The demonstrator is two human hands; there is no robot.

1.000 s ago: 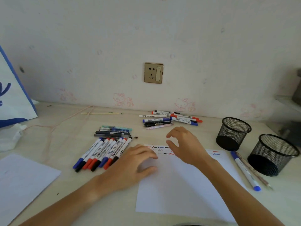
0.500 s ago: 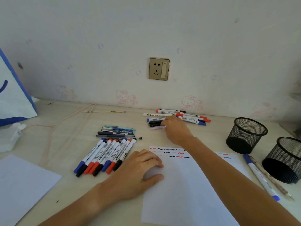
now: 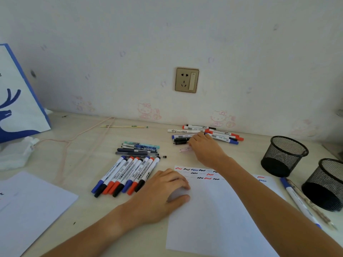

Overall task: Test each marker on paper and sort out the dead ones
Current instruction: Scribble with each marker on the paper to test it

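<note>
Far left: blue-and-white bag point(image 3: 16, 101), loose sheet point(image 3: 31, 206) on pale bench point(image 3: 78, 145). Then sorted row of whiteboard markers point(image 3: 128, 175), pens point(image 3: 138, 148) behind. Left hand point(image 3: 161, 193) flat, fingers relaxed, pressing test paper point(image 3: 213, 216) with squiggles along top edge. Right hand point(image 3: 204, 147) reaching into untested marker pile point(image 3: 204, 134) by wall; fingers hidden, grip impossible to tell. Markers probably light, stiff, smooth, apt to roll; best pinched mid-barrel. Right: two mesh cups point(image 3: 284, 156), blue marker point(image 3: 297, 197) beside. Socket point(image 3: 187, 80) on stickered wall.
</note>
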